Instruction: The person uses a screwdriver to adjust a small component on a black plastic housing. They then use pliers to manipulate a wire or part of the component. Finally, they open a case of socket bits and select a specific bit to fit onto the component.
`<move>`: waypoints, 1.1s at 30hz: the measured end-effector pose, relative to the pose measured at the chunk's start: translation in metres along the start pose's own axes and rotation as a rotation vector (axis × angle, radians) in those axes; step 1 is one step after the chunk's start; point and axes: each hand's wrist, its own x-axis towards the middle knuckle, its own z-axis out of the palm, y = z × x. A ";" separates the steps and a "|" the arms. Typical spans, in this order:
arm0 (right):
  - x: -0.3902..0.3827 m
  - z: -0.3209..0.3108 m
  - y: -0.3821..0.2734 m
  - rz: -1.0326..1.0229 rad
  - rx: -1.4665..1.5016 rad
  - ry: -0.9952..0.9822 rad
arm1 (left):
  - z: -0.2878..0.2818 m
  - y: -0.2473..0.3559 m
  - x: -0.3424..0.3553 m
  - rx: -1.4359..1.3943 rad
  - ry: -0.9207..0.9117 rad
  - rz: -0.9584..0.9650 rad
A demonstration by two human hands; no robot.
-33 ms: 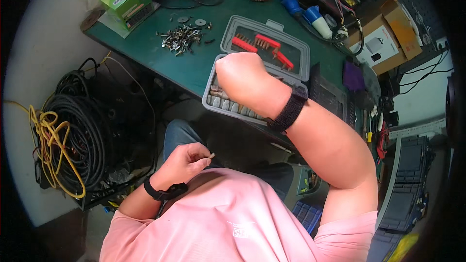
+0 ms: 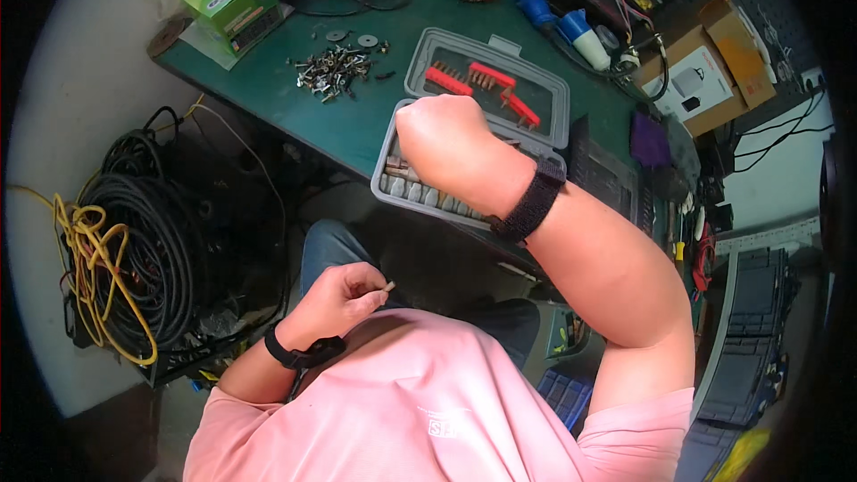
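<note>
Over my lap, my left hand [image 2: 344, 296] pinches a small tan stub-like piece [image 2: 389, 286] between thumb and finger. Its exact kind is too small to make out. My right hand [image 2: 446, 129] is over the near half of an open grey plastic case [image 2: 381, 187], knuckles bent, its fingers hidden behind the back of the hand. Rows of grey and copper-coloured bits or sockets [image 2: 415, 192] show in the case beside that hand. On the clear lid [image 2: 558, 94], which is folded back, lie red holders [image 2: 449, 80] with bits in them.
A pile of loose screws [image 2: 333, 71] and two washers [image 2: 367, 40] lie left of the case on the green table [image 2: 250, 94]. Farther off stand a green box [image 2: 234, 4], blue plugs [image 2: 585, 40] and a cardboard box [image 2: 714, 67]. Coiled black cable [image 2: 147, 232] fills the left side.
</note>
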 end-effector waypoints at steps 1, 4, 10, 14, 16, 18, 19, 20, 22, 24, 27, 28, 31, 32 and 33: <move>0.001 0.002 0.000 0.008 0.005 0.019 | 0.000 -0.001 0.000 0.003 0.000 -0.001; -0.001 0.001 0.001 0.018 0.016 0.046 | 0.001 0.000 0.000 0.020 0.002 -0.003; 0.004 0.006 0.011 0.052 0.125 0.036 | 0.002 0.000 0.000 0.038 0.020 0.023; 0.005 0.004 0.017 0.042 0.130 -0.025 | 0.001 -0.001 -0.001 0.018 0.024 0.026; 0.006 -0.002 0.016 0.097 0.189 -0.113 | 0.001 -0.003 -0.002 0.002 0.024 0.033; 0.006 -0.002 0.020 0.087 0.245 -0.133 | 0.001 -0.006 -0.001 -0.018 0.024 0.046; 0.005 0.003 0.026 0.050 0.272 -0.109 | 0.002 -0.004 -0.001 -0.014 0.028 0.048; 0.005 0.006 0.030 0.012 0.298 -0.085 | 0.003 -0.003 -0.001 -0.011 0.033 0.049; 0.006 0.001 0.028 0.058 0.318 -0.094 | 0.003 0.000 -0.001 0.002 0.040 0.049; 0.006 0.002 0.030 0.075 0.331 -0.066 | 0.003 0.002 -0.002 0.024 0.038 0.048; 0.005 0.008 0.041 0.053 0.423 0.021 | 0.003 0.001 -0.002 0.020 0.037 0.066; 0.002 0.003 0.044 0.043 0.511 0.043 | 0.003 0.002 -0.002 0.023 0.039 0.071; -0.012 -0.018 0.054 0.057 0.697 0.085 | 0.003 0.003 -0.003 0.027 0.040 0.074; -0.018 -0.027 0.057 0.067 0.747 0.092 | 0.004 0.003 -0.003 0.022 0.042 0.065; -0.029 -0.039 0.057 0.153 0.865 0.029 | 0.005 0.004 -0.003 0.018 0.044 0.057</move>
